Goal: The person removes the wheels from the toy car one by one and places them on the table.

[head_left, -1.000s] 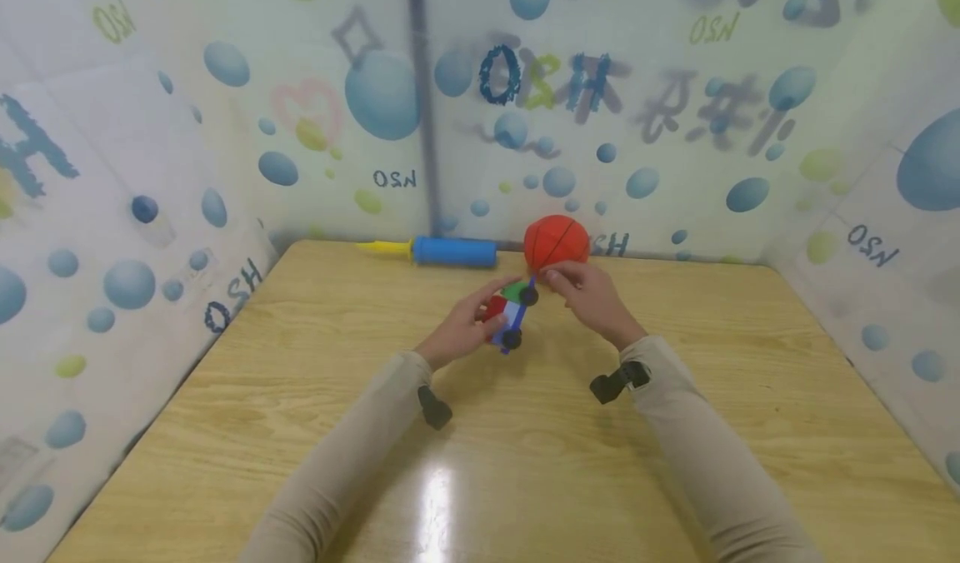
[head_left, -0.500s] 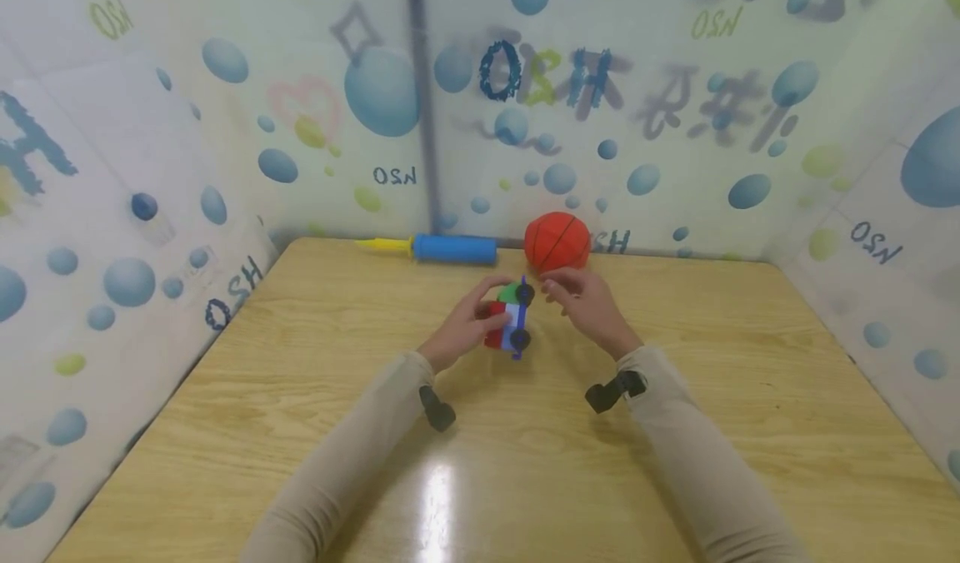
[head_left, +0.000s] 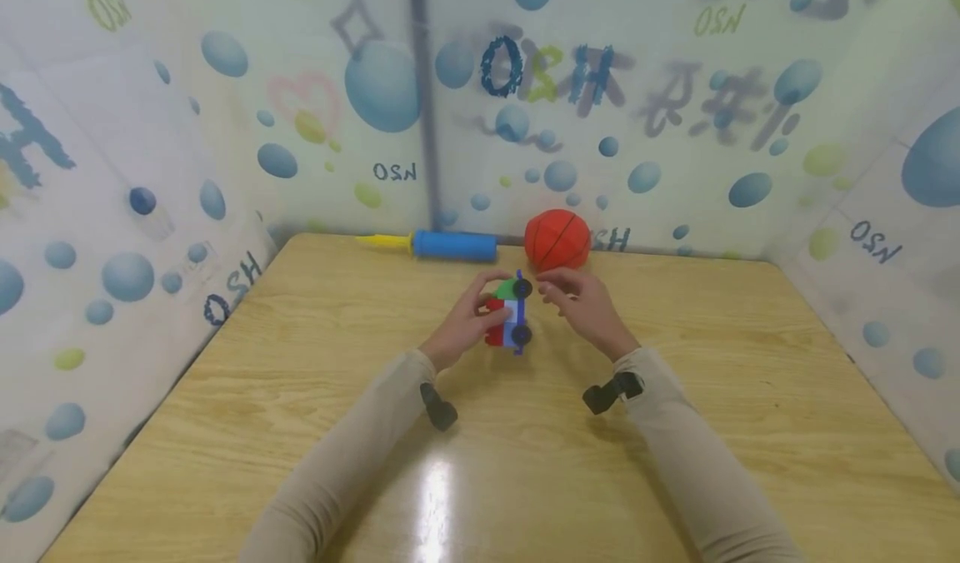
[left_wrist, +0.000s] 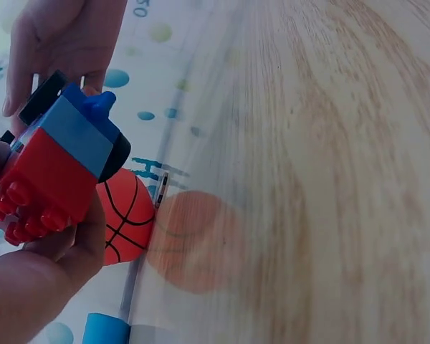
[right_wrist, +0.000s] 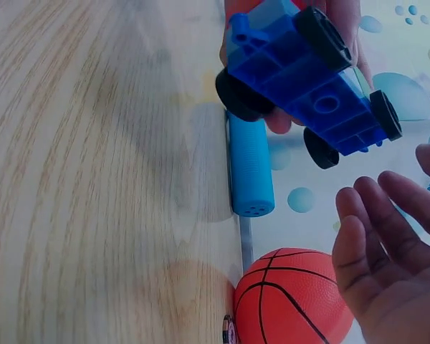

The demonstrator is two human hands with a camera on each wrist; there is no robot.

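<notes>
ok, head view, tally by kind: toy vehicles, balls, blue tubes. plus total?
Toy vehicle: 1, held in the left hand
Ball: 1, red-orange with dark lines
Blue tube: 1, with a yellow tip
Total: 3

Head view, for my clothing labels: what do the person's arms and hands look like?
The left sleeve and right sleeve are long, plain and beige. Each has a small dark device at its wrist end. The left hand and right hand are ungloved.
</notes>
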